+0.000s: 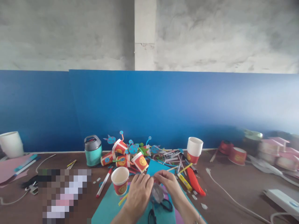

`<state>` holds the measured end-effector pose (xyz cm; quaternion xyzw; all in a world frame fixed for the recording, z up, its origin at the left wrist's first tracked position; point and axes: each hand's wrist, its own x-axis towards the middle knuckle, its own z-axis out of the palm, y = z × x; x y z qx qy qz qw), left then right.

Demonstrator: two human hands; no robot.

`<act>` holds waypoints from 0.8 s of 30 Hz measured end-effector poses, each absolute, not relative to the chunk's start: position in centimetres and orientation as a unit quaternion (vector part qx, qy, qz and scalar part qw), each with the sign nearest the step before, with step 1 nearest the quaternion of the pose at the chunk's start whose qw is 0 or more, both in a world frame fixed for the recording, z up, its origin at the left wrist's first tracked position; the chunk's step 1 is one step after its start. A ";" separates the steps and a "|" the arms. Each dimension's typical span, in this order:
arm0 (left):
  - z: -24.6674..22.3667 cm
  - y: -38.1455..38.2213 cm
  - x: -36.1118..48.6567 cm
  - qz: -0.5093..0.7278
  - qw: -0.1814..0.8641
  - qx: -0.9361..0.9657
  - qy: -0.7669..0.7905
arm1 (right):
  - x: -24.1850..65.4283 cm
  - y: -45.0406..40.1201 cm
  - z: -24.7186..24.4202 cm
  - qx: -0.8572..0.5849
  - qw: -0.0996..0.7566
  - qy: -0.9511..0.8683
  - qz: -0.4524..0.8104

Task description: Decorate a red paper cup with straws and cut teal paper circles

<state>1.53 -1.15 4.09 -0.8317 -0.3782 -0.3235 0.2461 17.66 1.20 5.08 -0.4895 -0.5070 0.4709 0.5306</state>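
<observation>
My left hand (139,190) and my right hand (167,183) meet at their fingertips above teal paper (105,208). Both hands have their fingers drawn together; a small reddish bit shows between them, too small to make out. Just below the fingers lies a roll of clear tape (158,193), beside black-handled scissors (166,205). A red and white paper cup (120,181) stands upright to the left of my left hand. Behind the hands lie several decorated red cups (140,162) with blue paper shapes on them.
A teal lidded container (93,151) stands at the back left. Stacked white cups (194,149) stand behind, to the right. Near them lie a yellow glue tube (184,181), a red-orange object (195,182) and loose pens. A red-capped marker (104,183) is at left, a power strip (283,202) far right.
</observation>
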 end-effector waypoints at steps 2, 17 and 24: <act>4.0 -1.1 1.5 -0.342 0.252 -0.822 -0.379 | 17.7 1.2 5.1 -0.485 0.535 -0.516 0.460; 3.4 0.0 1.0 -0.340 0.144 -0.799 -0.475 | 17.3 0.5 4.6 -0.405 0.499 -0.599 0.477; 4.6 -0.2 1.3 -0.367 -0.052 -0.771 -0.518 | 16.7 -0.6 5.7 -0.474 0.475 -0.640 0.375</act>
